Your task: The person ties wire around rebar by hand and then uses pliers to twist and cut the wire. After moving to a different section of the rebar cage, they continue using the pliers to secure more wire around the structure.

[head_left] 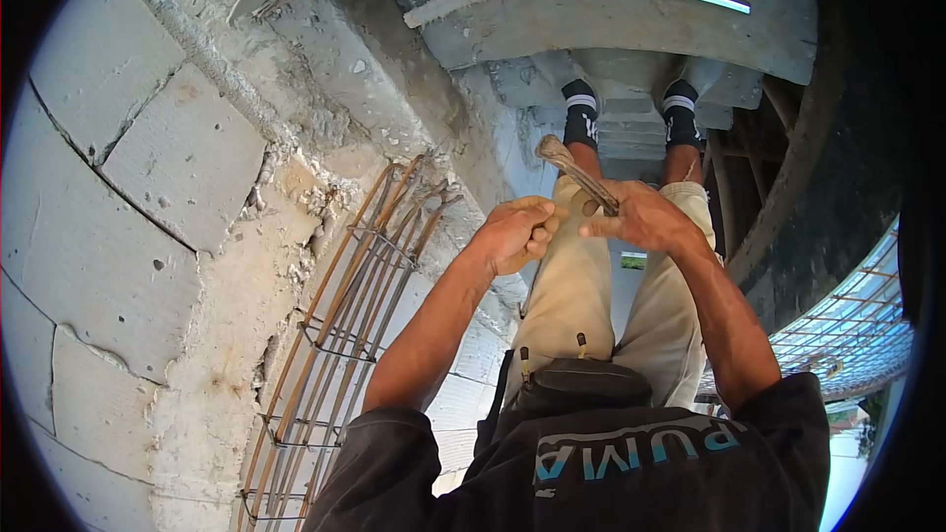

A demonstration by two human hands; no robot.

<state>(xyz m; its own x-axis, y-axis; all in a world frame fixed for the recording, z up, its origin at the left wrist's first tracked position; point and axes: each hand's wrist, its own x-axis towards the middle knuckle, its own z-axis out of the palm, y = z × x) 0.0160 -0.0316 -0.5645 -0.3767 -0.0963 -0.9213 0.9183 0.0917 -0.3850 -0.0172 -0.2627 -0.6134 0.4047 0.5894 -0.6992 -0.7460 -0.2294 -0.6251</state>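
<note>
My right hand (648,217) is closed around a worn brown tool (572,160). The tool has a thick rounded end and a slim, slightly curved body, and looks like tying pincers; its other end is hidden in my palm. To the left of it, my left hand (517,234) is held with the fingers curled and the thumb side toward the tool. Anything between those fingers is too small to make out. Both hands are in front of my legs, a short gap apart.
A tied rebar cage (350,335) leans along the block wall (148,177) on my left. My feet stand on a concrete step (631,99). Ahead lies a concrete ledge (631,25) with a pipe on it. A dark curved edge (808,167) and steel mesh (838,325) are at right.
</note>
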